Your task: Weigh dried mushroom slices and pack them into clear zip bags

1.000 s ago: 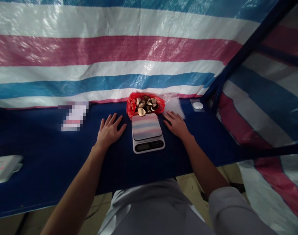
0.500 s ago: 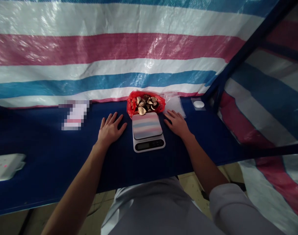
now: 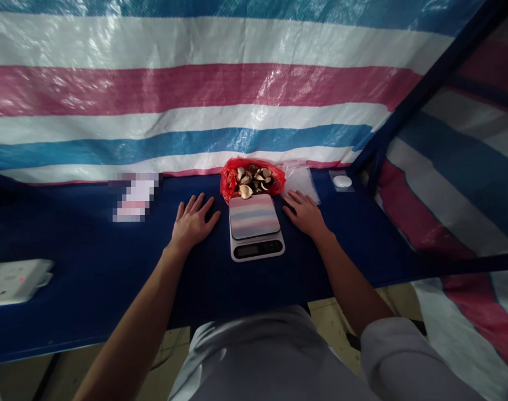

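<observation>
My left hand (image 3: 194,221) lies flat on the blue table, fingers spread, to the left of a white kitchen scale (image 3: 237,253) and apart from it. The scale has a mirror-like plate (image 3: 255,217) that reflects stripes, and a dark display at its front. My right hand (image 3: 304,213) rests palm down on the other side, fingers apart, its fingertips at the near edge of a clear plastic bag (image 3: 301,178). Behind the scale sits an open red plastic bag (image 3: 226,186) holding several brown and cream pieces (image 3: 246,191) that look like dried mushrooms. Neither hand holds anything.
A white power strip (image 3: 18,283) with a red light lies at the left. A pixelated paper-like item (image 3: 136,197) is at the back left. At the back right is a white round object (image 3: 342,181) in a small clear bag. Striped sheeting (image 3: 220,86) hangs behind the table.
The whole view has shifted slightly, so everything appears a little to the right. Both hands stay flat in the same places beside the scale.
</observation>
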